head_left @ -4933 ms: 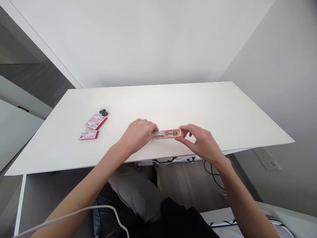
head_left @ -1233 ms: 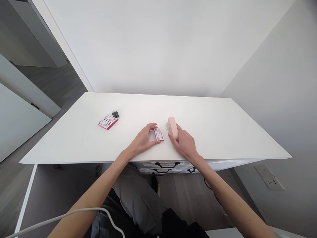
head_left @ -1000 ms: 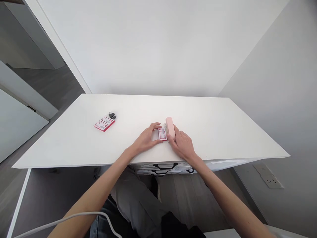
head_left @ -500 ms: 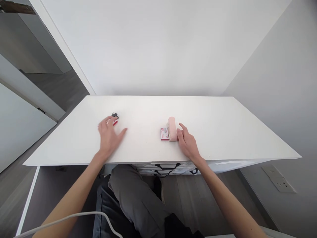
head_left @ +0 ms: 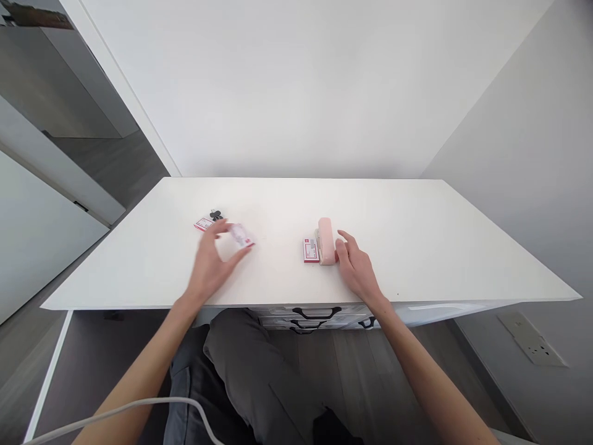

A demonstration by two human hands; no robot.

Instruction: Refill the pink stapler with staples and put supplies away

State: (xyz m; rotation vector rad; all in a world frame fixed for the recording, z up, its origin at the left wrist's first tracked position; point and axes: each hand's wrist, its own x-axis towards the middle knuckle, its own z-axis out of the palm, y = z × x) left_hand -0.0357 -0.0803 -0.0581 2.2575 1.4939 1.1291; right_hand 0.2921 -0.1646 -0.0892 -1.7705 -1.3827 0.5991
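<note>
A pink stapler lies on the white table, with a small red and white staple box right against its left side. My right hand rests beside the stapler's right side, fingers loosely spread, holding nothing. My left hand, blurred by motion, is pinched on a second red and white staple box held a little above the table, left of centre.
A third staple box and a black binder clip lie at the left of the table. Drawers with black handles sit under the table's front edge. A white cable crosses my lap.
My left hand reached to the boxes at the left, took one, and now carries it rightward. My right hand stays by the stapler. Earlier, the first box was set beside the stapler.
</note>
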